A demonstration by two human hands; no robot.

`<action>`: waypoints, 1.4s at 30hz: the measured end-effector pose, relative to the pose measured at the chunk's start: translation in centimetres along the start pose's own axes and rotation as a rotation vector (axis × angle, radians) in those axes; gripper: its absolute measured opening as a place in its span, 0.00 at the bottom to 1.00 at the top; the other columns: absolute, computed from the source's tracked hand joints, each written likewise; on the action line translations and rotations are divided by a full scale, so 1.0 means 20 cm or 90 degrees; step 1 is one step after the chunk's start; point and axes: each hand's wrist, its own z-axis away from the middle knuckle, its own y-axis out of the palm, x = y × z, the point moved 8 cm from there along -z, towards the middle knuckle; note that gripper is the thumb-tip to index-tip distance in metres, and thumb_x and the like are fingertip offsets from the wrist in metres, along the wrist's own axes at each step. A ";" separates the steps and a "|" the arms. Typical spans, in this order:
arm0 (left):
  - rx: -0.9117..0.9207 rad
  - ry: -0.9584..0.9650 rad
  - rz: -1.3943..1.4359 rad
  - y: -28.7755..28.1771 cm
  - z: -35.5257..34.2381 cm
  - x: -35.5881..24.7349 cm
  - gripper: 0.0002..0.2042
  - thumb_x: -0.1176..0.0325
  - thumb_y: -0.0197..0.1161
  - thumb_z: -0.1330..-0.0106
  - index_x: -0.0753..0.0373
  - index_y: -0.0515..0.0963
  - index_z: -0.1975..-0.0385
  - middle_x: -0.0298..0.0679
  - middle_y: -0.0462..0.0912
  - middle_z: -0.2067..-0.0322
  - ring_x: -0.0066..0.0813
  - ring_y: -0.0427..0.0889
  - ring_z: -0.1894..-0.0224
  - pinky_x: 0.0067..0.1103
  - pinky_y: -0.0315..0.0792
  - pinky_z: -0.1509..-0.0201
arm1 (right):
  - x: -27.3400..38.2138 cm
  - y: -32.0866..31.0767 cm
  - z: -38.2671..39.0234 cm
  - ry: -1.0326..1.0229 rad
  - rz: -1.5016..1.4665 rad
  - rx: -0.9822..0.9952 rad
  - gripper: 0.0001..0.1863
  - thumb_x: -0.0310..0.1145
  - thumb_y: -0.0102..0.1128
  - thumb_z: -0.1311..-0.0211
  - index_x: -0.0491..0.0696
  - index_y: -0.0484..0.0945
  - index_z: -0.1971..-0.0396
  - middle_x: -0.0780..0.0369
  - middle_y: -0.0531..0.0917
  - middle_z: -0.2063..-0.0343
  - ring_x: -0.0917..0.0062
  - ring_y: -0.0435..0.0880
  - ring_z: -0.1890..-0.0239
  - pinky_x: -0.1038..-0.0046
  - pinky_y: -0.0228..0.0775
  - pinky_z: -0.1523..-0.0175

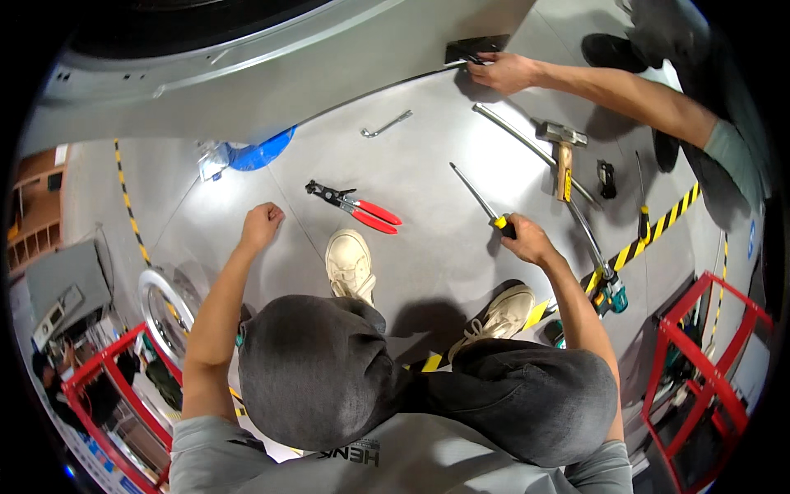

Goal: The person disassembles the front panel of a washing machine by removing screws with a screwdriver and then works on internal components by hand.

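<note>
My right hand (527, 240) is closed round the yellow and black handle of a long screwdriver (475, 190), whose shaft points away and to the left. Held low over the grey floor, my left hand (262, 225) is curled closed, and nothing shows in it. Between my hands lie red-handled pliers (354, 206) with a black head. Beyond them rests a small bent wrench (387, 124). A co-worker's hand (504, 73) reaches in from the right and touches a dark part (476, 49) at the lower edge of a silver car body (346, 66).
At right lie a hammer (564, 156), a long metal bar (527, 144), another screwdriver (643, 198), a small black part (606, 179) and a teal power tool (611, 294) beside striped floor tape (658, 235). A blue object (263, 152) sits under the car body. Red frames (716, 370) stand both sides.
</note>
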 end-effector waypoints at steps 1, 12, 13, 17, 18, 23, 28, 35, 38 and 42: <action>0.012 -0.008 0.000 0.03 -0.03 0.02 0.07 0.69 0.64 0.41 0.67 0.80 0.70 0.46 0.82 0.76 0.38 0.81 0.73 0.28 0.73 0.66 | -0.02 0.03 0.02 0.014 0.003 0.006 0.22 0.35 0.61 0.50 0.43 0.74 0.54 0.47 0.80 0.60 0.54 0.79 0.55 0.60 0.70 0.48; 0.131 0.001 -0.027 0.09 -0.26 0.02 0.06 0.70 0.65 0.40 0.67 0.79 0.70 0.43 0.82 0.76 0.33 0.80 0.73 0.26 0.73 0.65 | 0.00 0.12 0.06 0.043 -0.026 -0.073 0.20 0.32 0.63 0.52 0.45 0.71 0.58 0.53 0.78 0.60 0.56 0.77 0.52 0.60 0.69 0.48; 0.137 0.000 -0.032 0.10 -0.27 0.01 0.06 0.70 0.65 0.40 0.67 0.79 0.70 0.43 0.82 0.76 0.33 0.80 0.73 0.26 0.73 0.65 | 0.00 0.13 0.06 0.047 -0.024 -0.066 0.20 0.32 0.63 0.52 0.45 0.71 0.58 0.53 0.78 0.60 0.56 0.77 0.53 0.61 0.69 0.48; 0.143 0.001 -0.047 0.12 -0.30 0.02 0.06 0.70 0.65 0.41 0.66 0.79 0.70 0.43 0.82 0.76 0.33 0.80 0.73 0.26 0.73 0.64 | 0.01 0.12 0.05 0.048 -0.010 -0.052 0.20 0.31 0.63 0.52 0.44 0.70 0.58 0.53 0.78 0.61 0.57 0.77 0.54 0.62 0.70 0.49; 0.149 -0.007 -0.049 0.14 -0.30 0.03 0.06 0.70 0.65 0.41 0.66 0.79 0.70 0.43 0.82 0.76 0.33 0.80 0.73 0.26 0.73 0.64 | 0.01 0.12 0.05 0.045 -0.007 -0.053 0.20 0.30 0.63 0.52 0.44 0.70 0.58 0.53 0.78 0.61 0.57 0.77 0.54 0.62 0.70 0.50; 0.169 -0.012 -0.059 0.20 -0.28 0.06 0.06 0.71 0.65 0.42 0.66 0.78 0.71 0.43 0.82 0.76 0.34 0.80 0.72 0.26 0.73 0.64 | 0.03 0.09 0.05 0.023 -0.011 -0.068 0.19 0.31 0.64 0.54 0.43 0.71 0.61 0.52 0.78 0.62 0.56 0.78 0.55 0.60 0.71 0.50; 0.167 -0.019 -0.055 0.20 -0.27 0.01 0.05 0.72 0.64 0.41 0.66 0.77 0.71 0.43 0.82 0.76 0.35 0.80 0.73 0.26 0.73 0.63 | 0.03 0.08 0.06 0.002 -0.020 -0.072 0.20 0.30 0.63 0.54 0.42 0.70 0.59 0.51 0.78 0.62 0.55 0.78 0.54 0.60 0.71 0.49; 0.134 -0.026 -0.029 0.15 -0.26 0.00 0.03 0.74 0.62 0.41 0.67 0.77 0.71 0.43 0.82 0.75 0.35 0.82 0.71 0.26 0.74 0.62 | 0.04 0.09 0.06 -0.037 -0.006 -0.090 0.24 0.32 0.64 0.54 0.41 0.68 0.56 0.51 0.77 0.60 0.55 0.77 0.55 0.61 0.71 0.49; 0.117 -0.058 -0.056 0.13 -0.26 0.07 0.03 0.75 0.61 0.41 0.66 0.78 0.70 0.43 0.83 0.74 0.35 0.83 0.69 0.26 0.74 0.61 | 0.04 0.09 0.06 -0.034 0.002 -0.088 0.24 0.31 0.63 0.54 0.41 0.68 0.55 0.51 0.77 0.60 0.55 0.77 0.55 0.61 0.71 0.49; 0.077 -0.069 -0.071 0.05 -0.26 0.13 0.03 0.76 0.59 0.41 0.66 0.78 0.69 0.44 0.83 0.73 0.36 0.83 0.69 0.27 0.75 0.61 | 0.06 0.08 0.06 -0.052 -0.011 -0.125 0.20 0.30 0.60 0.54 0.41 0.67 0.60 0.50 0.76 0.62 0.54 0.76 0.55 0.61 0.69 0.50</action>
